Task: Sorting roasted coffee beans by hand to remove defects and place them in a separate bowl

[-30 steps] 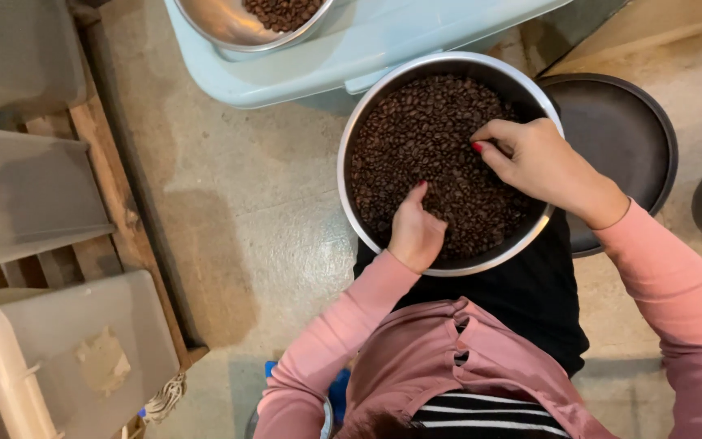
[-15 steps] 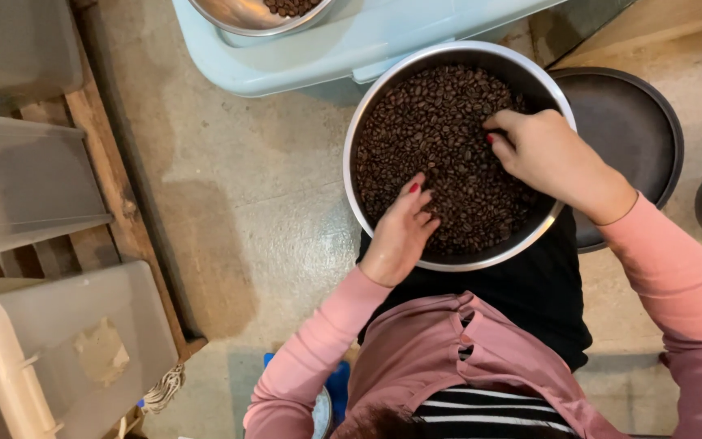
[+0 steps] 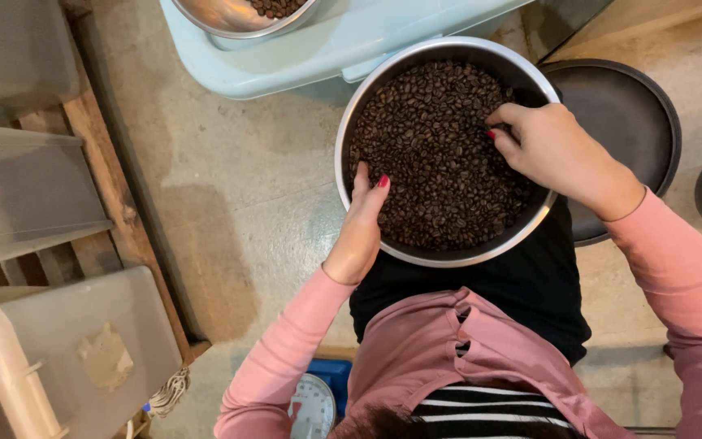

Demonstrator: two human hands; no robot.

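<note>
Concrete floor (image 3: 237, 211), grey plastic bins (image 3: 26, 195) at left. Left hand (image 3: 359, 232) grips near-left rim of steel bowl (image 3: 448, 258) on lap. Coffee beans (image 3: 432, 154) fill bowl. Right hand (image 3: 550, 150) curled, fingertips in beans. Dark round tray (image 3: 635, 122) right.

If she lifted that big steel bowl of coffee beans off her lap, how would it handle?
The steel bowl is probably heavy, being nearly full of coffee beans. Its round shape on a lap may tip; the left hand grips its rim. Loose beans would likely shift and spill if tilted.
</note>
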